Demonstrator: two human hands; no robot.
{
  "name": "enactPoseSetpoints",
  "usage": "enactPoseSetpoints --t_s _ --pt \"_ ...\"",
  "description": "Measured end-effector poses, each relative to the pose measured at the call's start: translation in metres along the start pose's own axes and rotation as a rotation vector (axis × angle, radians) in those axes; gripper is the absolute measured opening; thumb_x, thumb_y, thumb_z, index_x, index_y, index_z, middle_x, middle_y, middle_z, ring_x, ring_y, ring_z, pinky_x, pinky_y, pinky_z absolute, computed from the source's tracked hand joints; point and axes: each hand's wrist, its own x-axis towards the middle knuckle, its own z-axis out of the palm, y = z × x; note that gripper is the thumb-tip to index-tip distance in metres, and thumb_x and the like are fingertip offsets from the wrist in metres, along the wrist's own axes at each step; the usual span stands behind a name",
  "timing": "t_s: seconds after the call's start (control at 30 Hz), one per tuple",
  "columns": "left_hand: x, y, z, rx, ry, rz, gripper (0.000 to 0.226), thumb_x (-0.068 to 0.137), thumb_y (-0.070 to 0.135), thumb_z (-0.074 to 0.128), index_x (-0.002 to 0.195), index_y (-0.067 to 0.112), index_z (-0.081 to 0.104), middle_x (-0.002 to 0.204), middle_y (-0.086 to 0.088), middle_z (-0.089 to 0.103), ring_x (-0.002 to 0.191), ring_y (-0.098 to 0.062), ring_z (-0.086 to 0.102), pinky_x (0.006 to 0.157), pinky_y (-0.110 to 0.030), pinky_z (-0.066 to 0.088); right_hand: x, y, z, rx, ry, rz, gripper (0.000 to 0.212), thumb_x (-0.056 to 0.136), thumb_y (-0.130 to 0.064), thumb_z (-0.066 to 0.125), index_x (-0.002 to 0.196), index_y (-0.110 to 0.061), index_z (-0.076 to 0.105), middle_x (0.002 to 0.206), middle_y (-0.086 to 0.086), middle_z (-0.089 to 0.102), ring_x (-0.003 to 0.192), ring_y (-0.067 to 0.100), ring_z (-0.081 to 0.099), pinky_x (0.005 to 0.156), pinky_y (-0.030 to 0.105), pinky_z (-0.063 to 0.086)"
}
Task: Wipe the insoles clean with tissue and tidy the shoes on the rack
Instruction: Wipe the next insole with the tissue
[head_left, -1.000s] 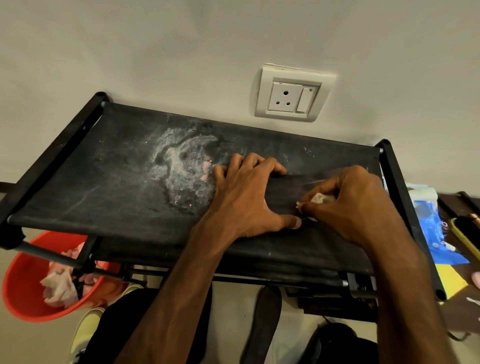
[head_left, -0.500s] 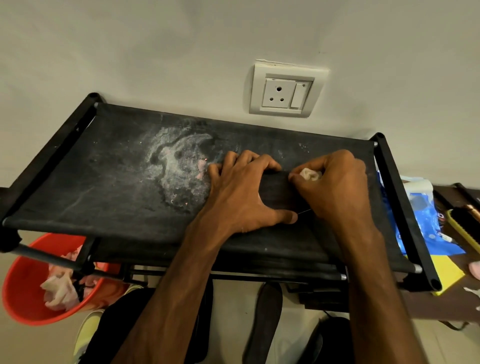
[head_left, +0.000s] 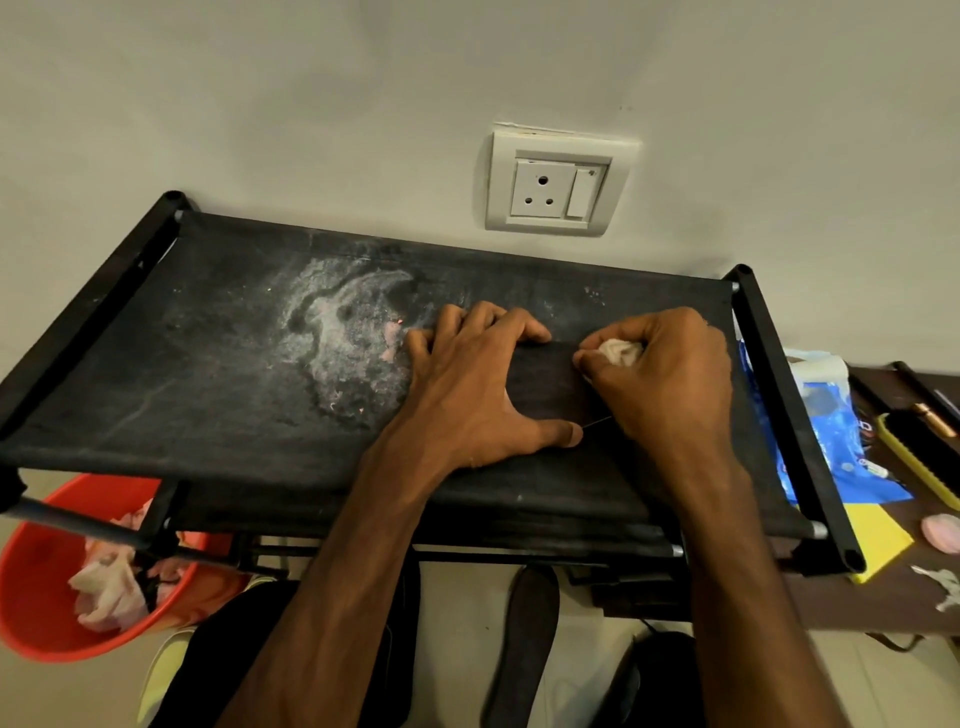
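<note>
Here the dark insole (head_left: 545, 389) lies on the rack shelf (head_left: 208, 389), clamped by the left hand (head_left: 467, 395) between curled fingers and thumb, the right hand (head_left: 670, 379) bunching a soft tissue wad (head_left: 618, 352) just beside them; thin and floppy, it probably wants holding across its edges.

No legible text; blue packet (head_left: 831, 441) print too blurred.

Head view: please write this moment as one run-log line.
left hand: holds insole on rack shelf | right hand: grips tissue at insole | orange bucket: crumpled tissues inside
</note>
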Motion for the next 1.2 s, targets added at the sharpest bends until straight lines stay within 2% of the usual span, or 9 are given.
enactPoseSetpoints --t_s 0.13,0.3,0.4,0.53,0.67,0.77,0.9,1.03,1.2 --pt "0.0 0.0 0.001 -0.014 0.013 -0.002 0.085 0.052 0.079 0.079 0.125 0.048 0.049 0.126 0.02 0.043 0.119 -0.01 0.032 0.092 -0.033 0.02 0.002 -0.001 0.006 0.018 0.034 -0.044 0.001 0.084 -0.028 0.079 0.085 -0.029 0.079 0.082 -0.008 0.075 0.081 0.012 0.069 0.078 0.037 0.06" --pt "0.0 0.0 0.001 -0.016 0.016 -0.003 0.085 0.051 0.079 0.08 0.125 0.049 0.049 0.125 0.019 0.044 0.119 -0.009 0.032 0.09 -0.032 0.018 0.008 0.01 -0.022 -0.088 -0.275 -0.055 0.014 0.077 -0.03 0.086 0.068 -0.035 0.077 0.078 -0.014 0.073 0.079 0.007 0.067 0.078 0.039 0.061" --pt "0.0 0.001 0.0 -0.014 0.02 0.001 0.085 0.051 0.078 0.079 0.125 0.049 0.049 0.125 0.02 0.044 0.118 -0.009 0.031 0.089 -0.032 0.017 0.006 0.011 -0.037 -0.156 -0.407 -0.062 0.011 0.075 -0.032 0.087 0.07 -0.035 0.079 0.083 -0.015 0.073 0.084 0.007 0.066 0.083 0.04 0.06" --pt "0.0 0.001 0.0 0.007 0.005 0.006 0.085 0.053 0.08 0.077 0.127 0.049 0.047 0.127 0.019 0.043 0.12 -0.011 0.033 0.091 -0.034 0.02 0.005 0.006 -0.025 -0.23 -0.24 -0.063 0.011 0.079 -0.037 0.083 0.072 -0.04 0.076 0.088 -0.011 0.073 0.085 0.015 0.066 0.078 0.041 0.059" --pt "-0.001 0.0 0.002 0.016 0.022 0.015 0.084 0.053 0.081 0.076 0.125 0.049 0.047 0.125 0.019 0.043 0.119 -0.011 0.033 0.091 -0.034 0.02 0.007 0.002 -0.001 -0.037 0.005 -0.005 0.005 0.081 -0.039 0.081 0.082 -0.036 0.077 0.085 -0.009 0.074 0.083 0.016 0.068 0.077 0.039 0.059" --pt "-0.001 -0.002 0.001 -0.001 0.027 0.012 0.085 0.053 0.08 0.077 0.125 0.049 0.048 0.125 0.019 0.043 0.119 -0.01 0.033 0.094 -0.034 0.02 0.01 0.002 0.005 -0.002 0.035 0.002 0.004 0.083 -0.037 0.08 0.085 -0.034 0.078 0.083 -0.009 0.073 0.084 0.014 0.068 0.076 0.037 0.058" --pt "-0.001 -0.003 0.0 -0.019 0.019 0.009 0.085 0.052 0.08 0.078 0.125 0.05 0.049 0.126 0.02 0.043 0.12 -0.009 0.032 0.095 -0.033 0.02 0.013 0.011 -0.01 -0.049 -0.184 -0.042 0.011 0.08 -0.035 0.083 0.072 -0.037 0.076 0.078 -0.016 0.071 0.08 0.007 0.067 0.076 0.037 0.059" --pt "0.0 -0.002 0.001 -0.011 0.018 0.003 0.086 0.051 0.08 0.078 0.125 0.05 0.047 0.126 0.02 0.044 0.12 -0.01 0.032 0.092 -0.033 0.018 0.011 0.014 -0.04 -0.126 -0.45 -0.037 0.011 0.073 -0.034 0.086 0.068 -0.038 0.078 0.084 -0.017 0.073 0.089 0.006 0.065 0.088 0.042 0.058" --pt "0.0 -0.002 0.0 0.003 0.018 0.0 0.086 0.052 0.08 0.077 0.126 0.05 0.046 0.127 0.018 0.043 0.12 -0.011 0.032 0.092 -0.034 0.021 0.009 0.007 -0.042 -0.222 -0.404 -0.046 0.011 0.074 -0.035 0.087 0.071 -0.037 0.077 0.087 -0.017 0.072 0.088 0.007 0.062 0.087 0.044 0.058"
